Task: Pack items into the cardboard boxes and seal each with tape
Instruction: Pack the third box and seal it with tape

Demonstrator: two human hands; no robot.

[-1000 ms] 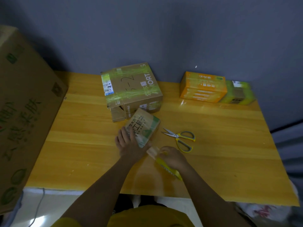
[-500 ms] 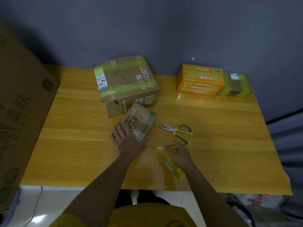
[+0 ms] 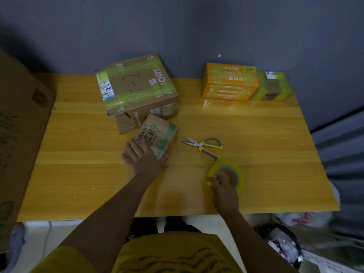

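resting flat on the near end of a small printed cardboard box (image 3: 156, 139), the left hand (image 3: 144, 157) lies with fingers spread and the thumb along the box's near corner, pressing rather than clutching. the box sits near the middle of the wooden worktop (image 3: 78, 174), tilted, its far end just beside the torn flap of a larger taped carton (image 3: 137, 87) behind it. to the right, a pair of yellow-handled scissors (image 3: 204, 146) lies with blades part open, pointing toward the small box. nearer the front edge, a roll of yellow tape (image 3: 226, 175) lies flat, and the right hand (image 3: 223, 189) has its fingers curled over the roll's near rim, into the core, a loose grip on it. at the far right stand an orange box (image 3: 229, 84) and, touching it, a green-wrapped parcel (image 3: 272, 87). a big brown carton (image 3: 21, 123) leans at the left edge. nothing lies between the hands. half a second earlier the roll stood on edge under the right hand, closer to the small box; now it is laid down further right, while the left hand stays put.
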